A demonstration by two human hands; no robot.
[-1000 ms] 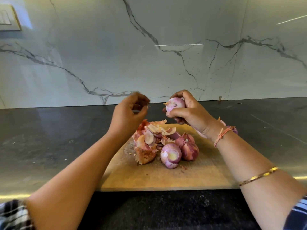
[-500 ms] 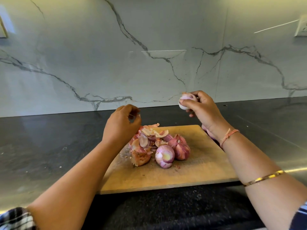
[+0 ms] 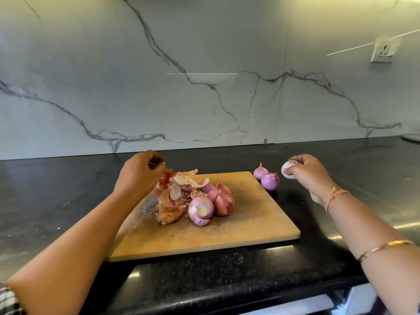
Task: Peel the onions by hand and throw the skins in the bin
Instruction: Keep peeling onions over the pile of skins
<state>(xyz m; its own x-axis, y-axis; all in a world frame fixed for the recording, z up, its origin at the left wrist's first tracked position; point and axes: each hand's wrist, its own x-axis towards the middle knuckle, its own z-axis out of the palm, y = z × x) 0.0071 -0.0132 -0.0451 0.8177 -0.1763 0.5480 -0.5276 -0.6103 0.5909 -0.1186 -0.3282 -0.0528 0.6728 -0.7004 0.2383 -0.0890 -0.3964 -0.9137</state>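
Observation:
My right hand (image 3: 309, 176) grips a peeled pale onion (image 3: 286, 172) low over the black counter, right of the wooden board (image 3: 250, 221). Two peeled purple onions (image 3: 266, 177) lie on the counter just left of it, off the board's far right corner. My left hand (image 3: 141, 173) hovers over the board's far left side with its fingers curled, pinching a thin scrap of skin. Below it lies a heap of onion skins (image 3: 172, 196). Several unpeeled onions (image 3: 211, 204) sit beside the heap in the middle of the board.
The black stone counter (image 3: 56, 201) runs left and right, backed by a white marbled wall. A wall socket (image 3: 384, 50) is at the upper right. A pale round edge (image 3: 412, 137) shows at the far right. No bin is in view.
My right hand has carried the peeled onion rightwards and down, off the board to the counter beside the two peeled onions. My left hand stayed over the skin heap. The view shifted right.

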